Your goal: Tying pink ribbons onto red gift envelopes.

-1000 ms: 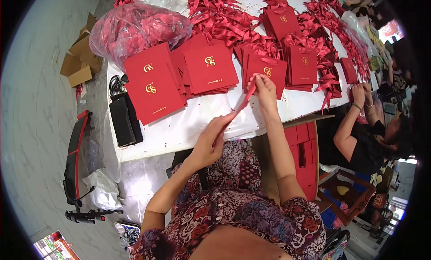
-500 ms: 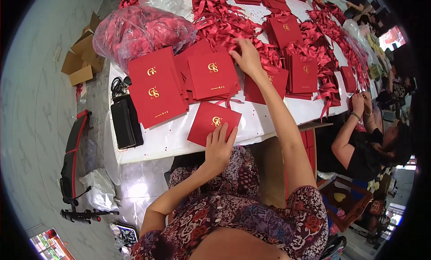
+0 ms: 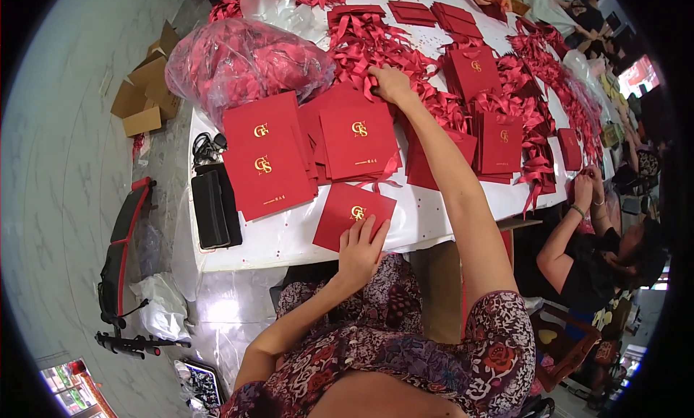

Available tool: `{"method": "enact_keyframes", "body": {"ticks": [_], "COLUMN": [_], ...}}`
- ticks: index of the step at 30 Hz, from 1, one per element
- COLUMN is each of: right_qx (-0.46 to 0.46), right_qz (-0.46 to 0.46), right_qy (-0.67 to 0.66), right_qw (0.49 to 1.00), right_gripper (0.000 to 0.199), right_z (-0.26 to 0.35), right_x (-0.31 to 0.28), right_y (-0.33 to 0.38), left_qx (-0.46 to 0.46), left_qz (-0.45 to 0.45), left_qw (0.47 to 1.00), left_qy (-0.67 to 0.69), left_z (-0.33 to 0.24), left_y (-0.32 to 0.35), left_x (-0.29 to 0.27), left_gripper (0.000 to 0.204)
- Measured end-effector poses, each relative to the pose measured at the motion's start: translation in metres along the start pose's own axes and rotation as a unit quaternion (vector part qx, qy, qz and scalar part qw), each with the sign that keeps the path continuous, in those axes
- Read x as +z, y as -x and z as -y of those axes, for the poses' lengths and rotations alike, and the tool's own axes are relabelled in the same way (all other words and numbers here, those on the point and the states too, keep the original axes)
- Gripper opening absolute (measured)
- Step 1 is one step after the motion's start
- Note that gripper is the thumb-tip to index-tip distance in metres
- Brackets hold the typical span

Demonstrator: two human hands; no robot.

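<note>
My left hand point(image 3: 360, 259) lies with fingers stretched out on a small red paper bag point(image 3: 336, 212) at the table's near edge, partly over its gold emblem. A red ribbon point(image 3: 383, 174) lies just beyond this bag. My right arm reaches across the table, and my right hand point(image 3: 394, 84) is closed at the near side of a heap of red ribbons point(image 3: 361, 42), its fingertips pinching a ribbon. Between the hands lies a stack of red bags point(image 3: 361, 145). Larger red bags point(image 3: 269, 183) are piled to its left.
A clear plastic sack of red ribbons point(image 3: 249, 67) sits at the far left. Next to the left edge lies a black phone case point(image 3: 210, 208) with a black cable point(image 3: 208, 148). More red bags point(image 3: 501, 140) are stacked on the right. Another person's arm point(image 3: 560, 234) is beyond the right edge.
My right hand has moved farther away and left into the ribbon heap, and its fingers have closed. My left hand stays on the small bag. The whole view has shifted slightly.
</note>
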State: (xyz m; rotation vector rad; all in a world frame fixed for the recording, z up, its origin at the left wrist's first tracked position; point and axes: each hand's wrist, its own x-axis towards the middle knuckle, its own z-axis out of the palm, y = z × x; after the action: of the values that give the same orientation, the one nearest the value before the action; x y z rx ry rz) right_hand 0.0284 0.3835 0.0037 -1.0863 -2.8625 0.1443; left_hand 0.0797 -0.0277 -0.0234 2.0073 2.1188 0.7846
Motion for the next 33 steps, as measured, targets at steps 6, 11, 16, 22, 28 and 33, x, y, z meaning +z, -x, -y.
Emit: {"method": "enact_keyframes", "body": {"ticks": [6,11,16,22,28,33], "right_qx": [0.037,0.043,0.012,-0.023,-0.037,0.051], "right_qz": [-0.107,-0.221,-0.259,-0.188,-0.248,-0.246], "right_qy": [-0.089,-0.202,-0.248,-0.215,-0.278,-0.432], "right_qw": [0.99,0.953,0.933,0.958,0.927,0.866], "right_gripper": [0.043,0.036,0.034,0.038,0.04,0.017], "right_z": [-0.004,0.003,0.03,0.076,0.084,0.08], "right_x": [-0.004,-0.043,-0.069,-0.061,-0.034,-0.022], "right_y": [0.0,0.02,0.052,0.125,0.207,0.266], "left_qx": [0.0,-0.002,0.002,-0.004,-0.003,-0.043], "left_qz": [-0.001,-0.006,-0.015,-0.007,-0.004,0.023], "left_qw": [1.0,1.0,1.0,1.0,1.0,0.999], "left_qy": [0.002,0.005,0.008,0.014,0.0,-0.002], "left_z": [0.003,0.002,-0.001,0.001,-0.001,-0.014], "left_y": [0.001,0.001,-0.002,-0.001,-0.001,-0.004], "left_x": [0.003,0.001,-0.005,-0.001,-0.001,-0.004], "left_gripper": [0.078,0.078,0.072,0.07,0.071,0.079]}}
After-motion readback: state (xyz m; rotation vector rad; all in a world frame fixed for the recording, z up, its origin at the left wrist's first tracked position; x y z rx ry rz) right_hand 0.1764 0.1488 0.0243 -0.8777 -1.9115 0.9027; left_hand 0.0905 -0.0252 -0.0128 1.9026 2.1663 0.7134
